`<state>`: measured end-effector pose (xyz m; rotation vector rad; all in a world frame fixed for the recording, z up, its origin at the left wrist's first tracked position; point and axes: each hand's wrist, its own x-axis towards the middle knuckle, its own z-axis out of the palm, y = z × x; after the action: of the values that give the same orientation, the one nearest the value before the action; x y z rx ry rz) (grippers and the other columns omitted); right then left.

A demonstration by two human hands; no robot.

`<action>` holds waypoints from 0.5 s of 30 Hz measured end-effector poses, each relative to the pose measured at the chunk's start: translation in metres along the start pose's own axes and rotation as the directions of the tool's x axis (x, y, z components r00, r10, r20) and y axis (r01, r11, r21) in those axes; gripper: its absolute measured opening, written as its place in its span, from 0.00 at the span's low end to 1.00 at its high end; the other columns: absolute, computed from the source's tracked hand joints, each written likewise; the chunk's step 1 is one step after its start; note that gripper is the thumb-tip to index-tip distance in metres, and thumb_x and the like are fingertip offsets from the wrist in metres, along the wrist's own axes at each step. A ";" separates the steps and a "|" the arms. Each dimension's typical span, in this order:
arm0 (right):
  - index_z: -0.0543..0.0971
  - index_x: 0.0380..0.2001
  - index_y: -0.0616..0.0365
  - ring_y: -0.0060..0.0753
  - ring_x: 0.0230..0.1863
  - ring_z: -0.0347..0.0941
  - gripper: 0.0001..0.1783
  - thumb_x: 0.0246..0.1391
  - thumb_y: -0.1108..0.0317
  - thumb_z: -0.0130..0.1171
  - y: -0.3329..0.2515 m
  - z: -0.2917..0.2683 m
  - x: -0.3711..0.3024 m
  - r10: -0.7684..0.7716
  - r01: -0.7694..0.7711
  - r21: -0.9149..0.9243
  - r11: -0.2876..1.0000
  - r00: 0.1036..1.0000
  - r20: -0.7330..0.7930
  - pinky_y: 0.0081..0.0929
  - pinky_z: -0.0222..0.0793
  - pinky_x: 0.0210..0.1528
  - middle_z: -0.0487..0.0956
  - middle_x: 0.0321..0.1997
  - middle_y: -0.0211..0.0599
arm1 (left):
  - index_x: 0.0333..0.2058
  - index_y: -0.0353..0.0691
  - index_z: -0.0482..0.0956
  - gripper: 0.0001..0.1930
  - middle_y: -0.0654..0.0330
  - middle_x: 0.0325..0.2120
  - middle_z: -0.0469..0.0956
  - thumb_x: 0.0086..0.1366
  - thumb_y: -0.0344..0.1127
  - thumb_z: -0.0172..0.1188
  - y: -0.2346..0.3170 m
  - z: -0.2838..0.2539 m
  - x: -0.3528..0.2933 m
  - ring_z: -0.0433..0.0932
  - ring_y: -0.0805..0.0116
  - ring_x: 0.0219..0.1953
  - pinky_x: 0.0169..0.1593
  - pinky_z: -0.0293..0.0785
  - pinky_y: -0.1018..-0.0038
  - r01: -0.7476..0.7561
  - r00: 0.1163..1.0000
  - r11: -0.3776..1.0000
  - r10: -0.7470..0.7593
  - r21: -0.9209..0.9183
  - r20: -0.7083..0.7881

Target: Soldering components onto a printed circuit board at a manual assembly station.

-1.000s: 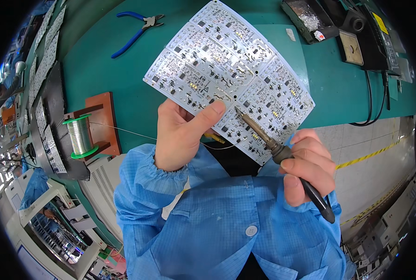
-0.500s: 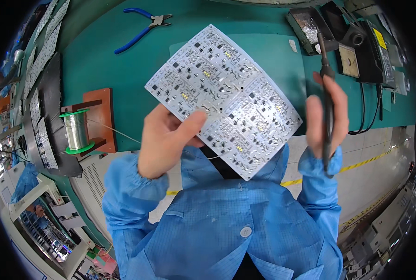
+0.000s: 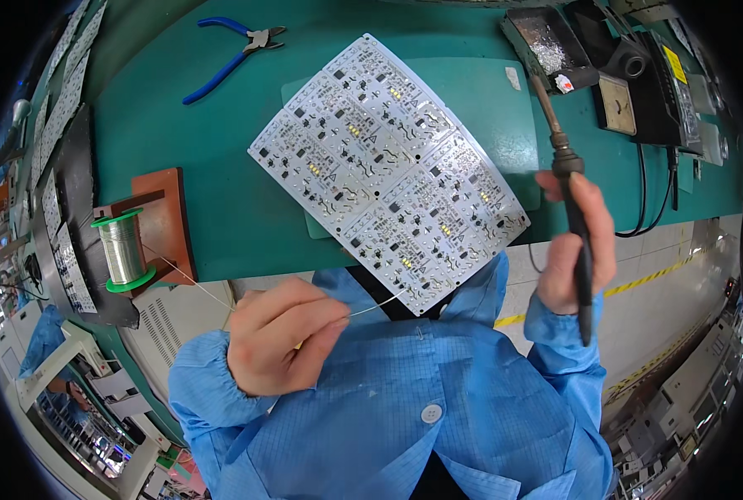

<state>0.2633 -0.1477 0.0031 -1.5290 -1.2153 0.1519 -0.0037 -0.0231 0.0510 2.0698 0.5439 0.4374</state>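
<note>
A white circuit board panel (image 3: 388,171) full of small parts lies slantwise on the green bench mat, its near corner jutting past the bench edge. My left hand (image 3: 284,333) is closed in a pinch on thin solder wire (image 3: 367,312), whose free end reaches the panel's near corner. Behind that hand the wire runs back to a green-ended solder spool (image 3: 124,252) on a brown stand (image 3: 171,212). In my right hand (image 3: 584,242), right of the panel, is a black-handled soldering iron (image 3: 560,146), its tip pointing up and away from me.
Blue-handled cutters (image 3: 236,57) lie at the far left of the bench. At the far right are a dark tray (image 3: 547,50) with metal bits, a soldering station (image 3: 659,92) and its black cable (image 3: 642,192). More boards (image 3: 75,258) stand along the left.
My left hand has let go of the panel and moved nearer to me, now pinching the solder wire. The panel rests on the bench. The iron has tilted, its tip swinging left.
</note>
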 end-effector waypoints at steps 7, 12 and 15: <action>0.76 0.30 0.64 0.33 0.22 0.68 0.13 0.48 0.64 0.60 -0.008 -0.024 0.029 -0.041 0.028 0.119 0.993 0.994 0.103 0.43 0.64 0.45 0.75 0.19 0.38 | 0.27 0.36 0.78 0.11 0.58 0.20 0.72 0.41 0.18 0.62 -0.008 0.030 0.073 0.72 0.65 0.17 0.18 0.65 0.75 -0.207 0.954 0.976 0.216 0.061 -0.207; 0.78 0.26 0.64 0.30 0.18 0.67 0.10 0.44 0.67 0.61 -0.012 -0.013 0.029 -0.061 0.049 0.096 0.994 0.990 0.127 0.41 0.66 0.42 0.74 0.17 0.36 | 0.25 0.38 0.77 0.10 0.60 0.18 0.70 0.41 0.21 0.63 -0.028 0.042 0.102 0.71 0.64 0.17 0.19 0.65 0.73 -0.247 0.932 0.947 0.290 0.203 -0.217; 0.78 0.26 0.64 0.29 0.18 0.66 0.10 0.44 0.67 0.61 -0.008 -0.009 0.029 -0.065 0.055 0.096 0.994 0.992 0.111 0.40 0.67 0.40 0.74 0.16 0.35 | 0.25 0.39 0.77 0.10 0.61 0.18 0.70 0.40 0.21 0.63 -0.030 0.042 0.105 0.71 0.64 0.17 0.18 0.65 0.73 -0.232 0.934 0.942 0.285 0.241 -0.215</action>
<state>0.2776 -0.1329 0.0274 -1.4169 -1.3249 0.2556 0.0996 0.0177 0.0141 2.3203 0.4779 0.8341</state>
